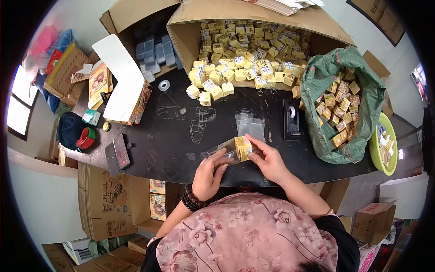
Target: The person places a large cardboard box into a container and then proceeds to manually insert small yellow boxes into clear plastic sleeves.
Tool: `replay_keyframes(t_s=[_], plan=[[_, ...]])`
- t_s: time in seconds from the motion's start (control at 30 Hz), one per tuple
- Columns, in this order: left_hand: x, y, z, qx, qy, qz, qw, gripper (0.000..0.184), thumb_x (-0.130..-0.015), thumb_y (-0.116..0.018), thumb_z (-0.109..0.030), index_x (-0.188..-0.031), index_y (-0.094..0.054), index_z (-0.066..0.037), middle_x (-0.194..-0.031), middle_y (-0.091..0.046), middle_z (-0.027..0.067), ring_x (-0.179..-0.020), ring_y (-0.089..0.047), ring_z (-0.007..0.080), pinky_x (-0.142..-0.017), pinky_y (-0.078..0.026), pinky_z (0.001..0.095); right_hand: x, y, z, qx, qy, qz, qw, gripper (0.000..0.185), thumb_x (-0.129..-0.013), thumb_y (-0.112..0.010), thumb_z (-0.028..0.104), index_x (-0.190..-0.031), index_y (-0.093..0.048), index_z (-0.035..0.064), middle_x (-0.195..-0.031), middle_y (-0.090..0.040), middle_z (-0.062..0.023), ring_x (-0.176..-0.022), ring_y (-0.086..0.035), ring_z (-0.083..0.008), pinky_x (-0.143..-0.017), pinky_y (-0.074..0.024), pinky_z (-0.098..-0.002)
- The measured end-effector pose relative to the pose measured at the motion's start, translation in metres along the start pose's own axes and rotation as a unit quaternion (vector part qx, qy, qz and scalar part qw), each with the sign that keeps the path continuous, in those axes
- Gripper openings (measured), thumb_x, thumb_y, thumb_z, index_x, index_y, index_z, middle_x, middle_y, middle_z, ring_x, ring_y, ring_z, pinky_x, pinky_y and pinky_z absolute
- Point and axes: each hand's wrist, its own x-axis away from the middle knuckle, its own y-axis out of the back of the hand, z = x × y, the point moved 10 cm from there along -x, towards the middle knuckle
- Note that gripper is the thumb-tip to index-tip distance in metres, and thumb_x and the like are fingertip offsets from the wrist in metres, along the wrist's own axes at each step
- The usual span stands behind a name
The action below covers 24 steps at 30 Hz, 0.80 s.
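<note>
My right hand [268, 159] grips a small yellow printed box [243, 148] by its right side, above the front edge of the black table. Around the box and to its left lies a clear plastic sleeve [226, 152], which my left hand [211, 174] holds between thumb and fingers. Behind my hands, several flat clear sleeves [250, 126] rest on the table. A large carton [181, 50] lies open at the back, with many small yellow-and-white boxes [216, 93] spilling from it.
At right are a black tape dispenser [292, 120], a green woven sack [312, 131] of small boxes and a lime-green basket [391, 165]. A tape roll [164, 85], a phone [121, 152] and a white board [118, 68] are on the left.
</note>
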Motion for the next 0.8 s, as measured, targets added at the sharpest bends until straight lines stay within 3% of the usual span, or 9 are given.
replay_keyframes(t_s=[0.13,0.3,0.37,0.5,0.57,0.67,0.73,0.77,0.8], plan=[[-0.004,0.003,-0.015,0.04,-0.057,-0.047,0.996,0.041,-0.091,-0.057,0.006,-0.13,-0.047,0.0,-0.125,-0.059,0.0188,-0.1,-0.067,0.0264,-0.082,-0.054,0.033,0.002,0.0,0.003,0.018,0.044,-0.04,0.998,0.051,-0.097,-0.055,0.001,-0.146,-0.042,0.0044,-0.122,-0.063,-0.0063,-0.102,-0.058,-0.0085,-0.09,-0.047,-0.0236],[-0.003,0.004,-0.016,0.002,-0.079,-0.031,0.996,0.039,-0.09,-0.057,0.007,-0.128,-0.049,0.0,-0.117,-0.059,0.0196,-0.093,-0.067,0.025,-0.081,-0.055,0.0325,-0.001,0.001,0.008,0.114,0.092,-0.033,0.989,0.043,-0.098,-0.054,0.006,-0.14,-0.047,0.0008,-0.127,-0.06,-0.0116,-0.111,-0.059,-0.0175,-0.096,-0.0456,-0.0284],[-0.003,0.002,-0.013,0.012,-0.045,-0.003,0.999,0.035,-0.094,-0.054,0.005,-0.128,-0.047,0.001,-0.115,-0.056,0.0154,-0.104,-0.066,0.0221,-0.087,-0.052,0.0306,0.0,-0.005,0.017,0.162,0.142,-0.022,0.976,0.041,-0.099,-0.053,0.007,-0.139,-0.049,-0.0004,-0.129,-0.059,-0.0141,-0.115,-0.059,-0.0213,-0.099,-0.0446,-0.0303],[-0.001,-0.003,-0.011,0.017,-0.089,-0.046,0.995,0.033,-0.092,-0.056,0.006,-0.123,-0.049,0.001,-0.108,-0.058,0.0171,-0.097,-0.065,0.0258,-0.082,-0.055,0.0321,0.0,-0.014,0.017,0.162,0.14,-0.034,0.976,0.04,-0.099,-0.052,0.01,-0.138,-0.049,-0.0001,-0.136,-0.049,-0.017,-0.125,-0.051,-0.0265,-0.103,-0.0414,-0.0332],[0.002,-0.008,0.0,0.104,-0.071,-0.056,0.99,0.03,-0.094,-0.054,0.005,-0.122,-0.048,0.001,-0.114,-0.055,0.0163,-0.105,-0.061,0.0229,-0.089,-0.052,0.032,0.002,-0.022,0.023,0.18,0.161,-0.021,0.97,0.041,-0.1,-0.051,0.012,-0.14,-0.048,0.0012,-0.139,-0.044,-0.017,-0.126,-0.049,-0.0274,-0.104,-0.0409,-0.0343],[0.004,-0.013,0.01,0.163,-0.066,-0.097,0.98,0.032,-0.097,-0.051,0.001,-0.129,-0.046,0.0,-0.123,-0.051,0.0155,-0.114,-0.055,0.0199,-0.096,-0.047,0.0319,0.012,-0.027,0.037,0.307,0.206,-0.11,0.923,0.045,-0.099,-0.053,0.01,-0.143,-0.041,0.0046,-0.145,-0.033,-0.0158,-0.128,-0.045,-0.0279,-0.104,-0.0417,-0.035],[0.003,-0.021,0.01,0.172,-0.054,-0.057,0.982,0.035,-0.098,-0.05,-0.001,-0.132,-0.044,0.0,-0.128,-0.049,0.0149,-0.117,-0.052,0.0197,-0.097,-0.045,0.0319,0.007,-0.004,0.007,-0.116,0.146,-0.187,0.965,0.047,-0.098,-0.055,0.007,-0.14,-0.035,0.0086,-0.145,-0.027,-0.0138,-0.125,-0.047,-0.0262,-0.102,-0.044,-0.0332],[0.003,-0.028,0.011,0.18,-0.041,-0.014,0.983,0.038,-0.099,-0.048,-0.002,-0.136,-0.042,-0.001,-0.132,-0.046,0.0143,-0.121,-0.05,0.0195,-0.099,-0.044,0.0319,0.0,-0.008,-0.025,-0.315,-0.007,-0.147,0.938,0.047,-0.096,-0.059,0.004,-0.134,-0.033,0.0089,-0.138,-0.037,-0.0104,-0.123,-0.049,-0.0216,-0.102,-0.0451,-0.0298],[0.005,-0.03,0.012,0.159,-0.033,0.021,0.987,0.036,-0.1,-0.049,-0.006,-0.135,-0.048,-0.002,-0.13,-0.052,0.013,-0.116,-0.054,0.0193,-0.093,-0.046,0.0312,0.001,-0.003,-0.032,-0.315,-0.006,-0.147,0.938,0.047,-0.096,-0.059,0.004,-0.134,-0.033,0.0089,-0.138,-0.037,-0.0104,-0.123,-0.049,-0.0216,-0.102,-0.0451,-0.0298]])
